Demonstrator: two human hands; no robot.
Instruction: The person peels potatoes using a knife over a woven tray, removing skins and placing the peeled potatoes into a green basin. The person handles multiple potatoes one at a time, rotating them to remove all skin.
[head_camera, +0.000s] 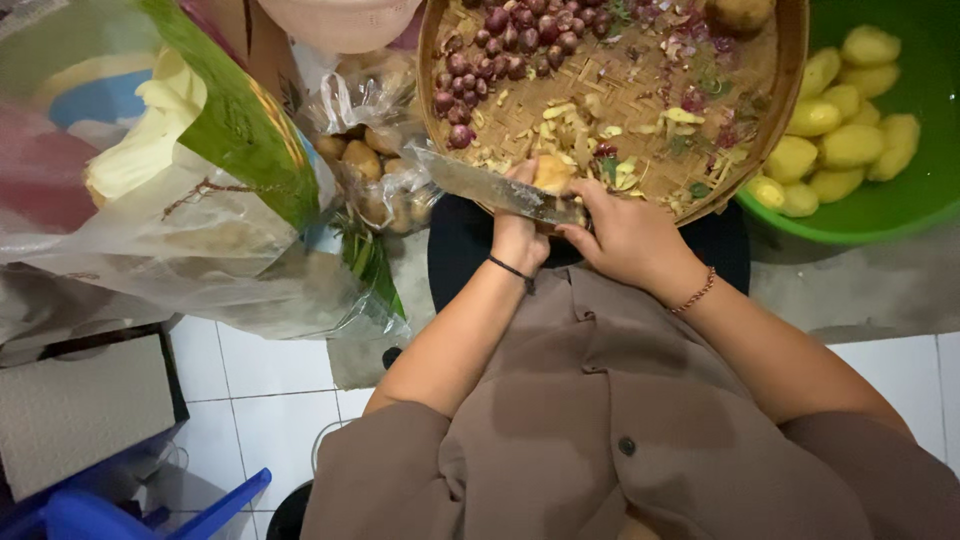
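Note:
My left hand (517, 236), with a black band on the wrist, holds a small yellowish tuber (551, 172) at the near rim of a round woven tray (793, 90). My right hand (628, 238), which wears a bead bracelet, grips a long knife (478, 184). The blade runs left across the tuber and over my left fingers. Peel scraps (600, 135) litter the tray in front of my hands. A heap of small red shallots (505, 45) lies at the tray's far left.
A green basin (915, 205) at the right holds several peeled yellow potatoes (840, 140). A clear bag of unpeeled tubers (372, 160) sits left of the tray, beside a large plastic bag (180, 210). A cardboard box (80, 410) and a blue plastic stool (150, 510) stand on the white tile floor.

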